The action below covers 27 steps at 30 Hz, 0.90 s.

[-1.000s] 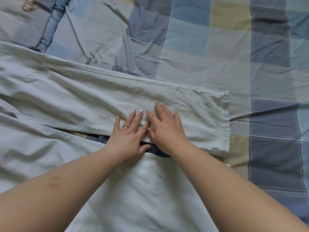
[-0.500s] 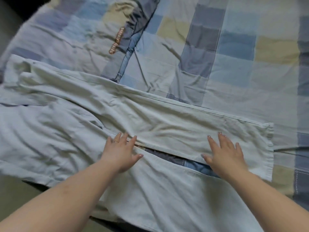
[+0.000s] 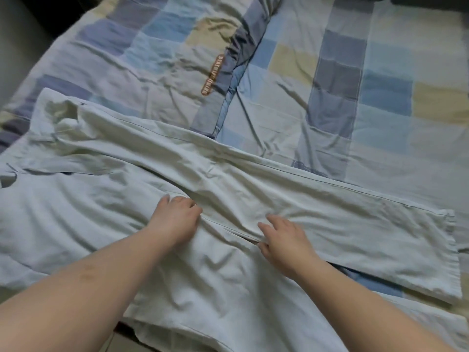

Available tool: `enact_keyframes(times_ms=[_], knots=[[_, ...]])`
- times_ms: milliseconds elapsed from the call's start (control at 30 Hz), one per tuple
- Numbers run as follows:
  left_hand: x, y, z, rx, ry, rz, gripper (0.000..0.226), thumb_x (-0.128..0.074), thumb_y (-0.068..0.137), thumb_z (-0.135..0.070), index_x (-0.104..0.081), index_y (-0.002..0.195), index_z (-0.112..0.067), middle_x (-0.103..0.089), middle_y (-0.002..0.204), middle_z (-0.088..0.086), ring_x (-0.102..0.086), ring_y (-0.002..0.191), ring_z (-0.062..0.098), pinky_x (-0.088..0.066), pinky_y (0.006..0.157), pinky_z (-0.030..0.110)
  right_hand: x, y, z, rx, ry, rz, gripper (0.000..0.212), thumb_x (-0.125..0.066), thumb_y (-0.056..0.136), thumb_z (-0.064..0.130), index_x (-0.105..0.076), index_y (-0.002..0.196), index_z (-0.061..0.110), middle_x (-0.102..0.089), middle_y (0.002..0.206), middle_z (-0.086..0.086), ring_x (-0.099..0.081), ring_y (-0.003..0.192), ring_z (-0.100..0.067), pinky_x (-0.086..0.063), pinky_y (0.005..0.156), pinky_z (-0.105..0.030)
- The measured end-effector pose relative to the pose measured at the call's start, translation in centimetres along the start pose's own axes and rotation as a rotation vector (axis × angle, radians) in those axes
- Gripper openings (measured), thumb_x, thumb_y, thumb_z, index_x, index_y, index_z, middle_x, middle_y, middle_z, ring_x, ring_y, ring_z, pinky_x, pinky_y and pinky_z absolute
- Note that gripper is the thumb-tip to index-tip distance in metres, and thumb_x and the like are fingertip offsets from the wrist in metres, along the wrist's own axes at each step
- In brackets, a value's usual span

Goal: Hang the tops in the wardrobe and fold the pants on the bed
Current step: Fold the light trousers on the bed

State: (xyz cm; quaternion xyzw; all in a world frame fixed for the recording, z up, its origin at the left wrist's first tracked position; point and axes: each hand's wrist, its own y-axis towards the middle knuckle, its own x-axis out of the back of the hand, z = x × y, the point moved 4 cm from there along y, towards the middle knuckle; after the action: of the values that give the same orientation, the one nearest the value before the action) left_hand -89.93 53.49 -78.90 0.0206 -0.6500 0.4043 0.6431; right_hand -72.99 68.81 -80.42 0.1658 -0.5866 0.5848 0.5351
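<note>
The pants (image 3: 253,199) are pale grey-green, made of thin woven cloth, and lie spread flat across the near part of the bed (image 3: 380,110), with the waist toward the left edge and the legs running toward the right. The waistband end is rumpled, showing the lighter inner lining. The far leg lies flat with a stitched side seam along its far edge and a hemmed cuff at the right. The near leg reaches the near edge of the bed and hangs partly over it. A narrow gap between the two legs, toward the cuff end, shows the blue bedding beneath. The cloth is creased around the crotch area.

The left hand (image 3: 175,219) rests on the pants where the legs join; its fingers are curled down into the fabric, bunching it. The right hand (image 3: 284,240) lies just beside it on the inner edge of the far leg, thumb tucked under that edge, grasping it.

The checked quilt (image 3: 165,54) covers the far left part of the bed.
</note>
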Motion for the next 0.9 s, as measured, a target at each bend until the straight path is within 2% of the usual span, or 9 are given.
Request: enact_keyframes(times_ms=[100,233,300,400,500,600,700,800,900], knots=[[0.6,1.7,3.8,-0.051,0.001,-0.085,0.031,-0.038,0.095,-0.024,-0.054,0.121,-0.030,-0.053,0.125,-0.006,-0.045,0.120,0.020,-0.035,0.094,0.033,0.4,2.9,2.8,-0.044,0.043,-0.037,0.051,-0.041,0.096,0.037,-0.034,0.144,0.023,-0.019,0.158,-0.002,-0.024,0.141,-0.019,-0.021,0.111,-0.032],[0.5,3.4,9.1,-0.053,-0.133,-0.009,0.027,-0.041,0.095,-0.026,-0.059,0.115,-0.032,-0.054,0.119,-0.006,-0.050,0.111,0.021,-0.044,0.084,0.031,3.4,7.9,6.1,-0.084,0.043,-0.112,0.047,-0.042,0.096,0.036,-0.042,0.140,0.020,-0.029,0.154,-0.002,-0.031,0.137,-0.021,-0.025,0.109,-0.031],[0.3,3.7,10.0,-0.140,-0.123,-0.015,0.022,-0.045,0.093,-0.031,-0.061,0.107,-0.031,-0.054,0.114,-0.006,-0.052,0.108,0.019,-0.043,0.079,0.029,5.3,10.6,7.4,-0.111,0.065,-0.114,0.045,-0.043,0.095,0.034,-0.046,0.137,0.017,-0.027,0.154,-0.005,-0.033,0.137,-0.024,-0.029,0.109,-0.032],[0.0,4.2,10.6,-0.261,-0.054,-0.078,0.018,-0.046,0.090,-0.033,-0.060,0.100,-0.029,-0.054,0.107,-0.004,-0.052,0.103,0.022,-0.038,0.075,0.032,7.6,15.0,8.9,-0.147,0.095,-0.123,0.039,-0.043,0.093,0.027,-0.051,0.129,0.014,-0.013,0.159,-0.005,-0.032,0.137,-0.026,-0.034,0.105,-0.034],[-0.3,4.9,10.6,-0.302,-0.050,-0.085,0.017,-0.046,0.090,-0.024,-0.059,0.101,-0.024,-0.054,0.106,0.001,-0.053,0.098,0.026,-0.033,0.069,0.034,9.2,18.7,9.4,-0.208,0.144,-0.155,0.026,-0.041,0.093,0.020,-0.061,0.106,0.010,-0.009,0.160,-0.005,-0.040,0.133,-0.025,-0.043,0.094,-0.034],[-0.6,5.2,10.7,-0.348,-0.038,-0.098,0.017,-0.044,0.090,-0.014,-0.055,0.102,-0.016,-0.053,0.104,0.005,-0.052,0.096,0.029,-0.029,0.063,0.035,9.0,21.2,10.4,-0.192,0.121,-0.128,0.028,-0.041,0.093,0.018,-0.069,0.096,0.011,-0.026,0.154,-0.007,-0.046,0.128,-0.022,-0.044,0.091,-0.031],[-1.1,5.2,10.9,-0.376,-0.081,-0.040,0.015,-0.044,0.089,-0.012,-0.055,0.099,-0.015,-0.055,0.103,0.006,-0.054,0.096,0.030,-0.030,0.064,0.036,8.4,22.3,11.0,-0.187,0.085,-0.113,0.029,-0.043,0.093,0.019,-0.068,0.102,0.008,-0.047,0.130,-0.010,-0.055,0.106,-0.029,-0.045,0.084,-0.031],[-1.2,5.2,11.2,-0.365,-0.165,0.084,0.020,-0.045,0.088,-0.014,-0.060,0.100,-0.019,-0.059,0.105,0.004,-0.058,0.096,0.028,-0.035,0.067,0.032,10.3,23.3,9.9,-0.309,0.154,-0.240,0.028,-0.044,0.091,0.014,-0.068,0.100,0.003,-0.054,0.115,-0.016,-0.056,0.098,-0.034,-0.046,0.082,-0.033],[-0.9,5.0,12.2,-0.357,-0.323,0.105,0.023,-0.045,0.088,-0.019,-0.064,0.100,-0.021,-0.060,0.106,0.001,-0.058,0.097,0.027,-0.038,0.070,0.030,11.8,24.3,9.7,-0.360,0.164,-0.158,0.025,-0.048,0.088,0.016,-0.070,0.092,0.006,-0.058,0.106,-0.020,-0.058,0.089,-0.034,-0.043,0.072,-0.030]])
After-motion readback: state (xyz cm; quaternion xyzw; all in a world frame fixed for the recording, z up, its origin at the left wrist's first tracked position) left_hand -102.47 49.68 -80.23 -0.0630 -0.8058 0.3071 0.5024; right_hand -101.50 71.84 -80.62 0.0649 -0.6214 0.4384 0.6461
